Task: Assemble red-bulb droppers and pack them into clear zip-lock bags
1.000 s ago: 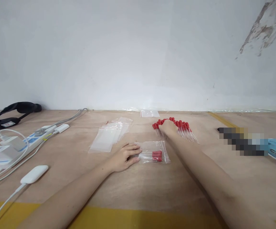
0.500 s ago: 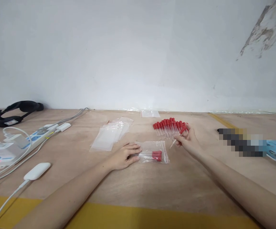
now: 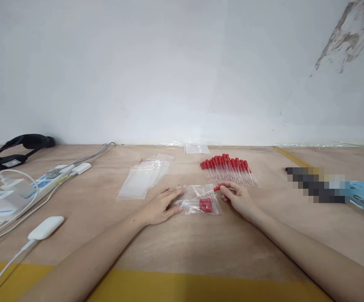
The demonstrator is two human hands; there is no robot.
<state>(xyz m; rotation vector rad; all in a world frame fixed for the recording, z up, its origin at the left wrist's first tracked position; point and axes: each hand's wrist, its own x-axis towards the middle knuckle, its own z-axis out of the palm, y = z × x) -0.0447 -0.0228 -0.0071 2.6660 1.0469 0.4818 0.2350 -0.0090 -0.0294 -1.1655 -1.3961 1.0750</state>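
L hand (image 3: 161,208) fingers spread on clr plastic zip bag (image 3: 195,192), left end; R hand (image 3: 239,201) pinching red-bulb dropper (image 3: 217,188), right end.

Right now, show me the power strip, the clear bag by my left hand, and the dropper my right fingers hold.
Power strip (image 3: 44,183), head view: on its sockets.
Clear bag (image 3: 197,192), head view: on its bare plastic.
Held dropper (image 3: 217,188), head view: on its red bulb.

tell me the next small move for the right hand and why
Probably slide the red-bulbed dropper leftward into the clear zip bag: the right hand holds its bulb at the bag's right edge, the left hand touches the left end, and similar droppers already lie inside.
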